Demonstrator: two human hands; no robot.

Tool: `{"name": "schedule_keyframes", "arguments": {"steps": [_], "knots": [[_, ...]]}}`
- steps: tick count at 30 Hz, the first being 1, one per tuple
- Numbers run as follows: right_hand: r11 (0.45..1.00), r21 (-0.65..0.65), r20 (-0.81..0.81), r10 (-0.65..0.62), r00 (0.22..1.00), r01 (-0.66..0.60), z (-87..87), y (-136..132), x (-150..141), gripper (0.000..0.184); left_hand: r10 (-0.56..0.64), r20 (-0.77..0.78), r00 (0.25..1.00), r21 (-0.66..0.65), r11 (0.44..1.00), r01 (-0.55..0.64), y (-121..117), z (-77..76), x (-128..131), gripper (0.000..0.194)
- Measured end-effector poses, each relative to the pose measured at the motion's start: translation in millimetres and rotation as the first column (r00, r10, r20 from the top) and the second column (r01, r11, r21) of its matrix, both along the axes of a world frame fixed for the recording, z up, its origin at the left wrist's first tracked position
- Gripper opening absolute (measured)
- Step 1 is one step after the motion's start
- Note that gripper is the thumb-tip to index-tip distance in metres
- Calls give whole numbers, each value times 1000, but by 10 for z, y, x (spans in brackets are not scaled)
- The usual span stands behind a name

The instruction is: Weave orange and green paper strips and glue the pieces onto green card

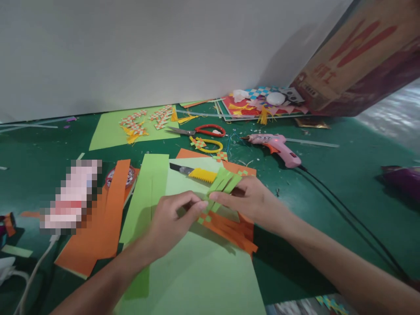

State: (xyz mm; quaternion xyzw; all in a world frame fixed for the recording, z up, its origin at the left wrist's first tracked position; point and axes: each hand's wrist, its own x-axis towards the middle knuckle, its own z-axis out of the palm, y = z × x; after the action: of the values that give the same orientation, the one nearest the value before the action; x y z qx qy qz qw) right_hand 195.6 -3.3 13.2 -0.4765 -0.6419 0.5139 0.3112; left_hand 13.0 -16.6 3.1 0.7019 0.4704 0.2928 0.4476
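Note:
Between my two hands is a piece of woven paper strips [226, 181], with green strips fanning up to the right and orange ones trailing down to the right. My left hand [175, 218] pinches its left edge between thumb and fingertips. My right hand [247, 199] grips the green strips, thumb on top and fingers behind. A small green-and-orange checkered patch shows just below my fingertips. Right behind the hands lies a yellow utility knife [201, 174], its dark blade pointing left, on a pale green sheet [197, 271].
Red-and-yellow-handled scissors [210, 130] lie beyond the knife. A pink glue gun [277, 146] rests at right, its black cord running toward me. Orange paper [111, 218] and a pixelated object [72, 194] are at left. Woven pieces [134, 124] with yellow tassels sit at the back. A paper bag [354, 61] stands back right.

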Motion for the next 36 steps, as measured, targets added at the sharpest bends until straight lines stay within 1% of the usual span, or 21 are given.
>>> {"name": "schedule_keyframes", "arguments": {"steps": [2,5,10,13,15,17,20,23,26,30,36], "knots": [[1000,11,29,-4,1000,4,-13,3,10,44,6,-11,1000,10,1000,-6,2,0,-2,29],[1000,-6,83,-12,997,12,-36,0,21,48,17,-22,1000,27,1000,-16,3,8,-6,28],[1000,0,57,-30,998,30,-40,-1,7,53,32,-58,998,-3,999,-33,1,34,9,27],[999,16,29,-37,999,37,-54,6,8,45,29,-56,998,-5,1000,-29,2,32,10,26],[999,35,32,-13,999,12,-76,8,19,37,39,-55,998,16,999,-38,3,25,2,25],[998,56,68,21,997,-25,-101,4,31,32,52,-53,997,28,998,-50,3,18,-6,25],[994,84,107,60,992,-69,-128,-3,40,28,55,-46,997,21,998,-54,1,12,-13,25],[991,103,95,71,993,-81,-137,-6,39,27,43,-48,998,-10,999,-44,2,7,-15,21],[994,89,77,64,995,-71,-141,-3,35,29,31,-67,997,-43,998,-34,7,7,-13,20],[996,53,31,76,997,-78,-136,7,30,30,8,-85,996,-62,998,-13,12,8,-18,22],[999,-2,1,45,999,-45,-65,25,44,31,-15,-89,996,-108,994,6,14,-8,-37,26]]}}
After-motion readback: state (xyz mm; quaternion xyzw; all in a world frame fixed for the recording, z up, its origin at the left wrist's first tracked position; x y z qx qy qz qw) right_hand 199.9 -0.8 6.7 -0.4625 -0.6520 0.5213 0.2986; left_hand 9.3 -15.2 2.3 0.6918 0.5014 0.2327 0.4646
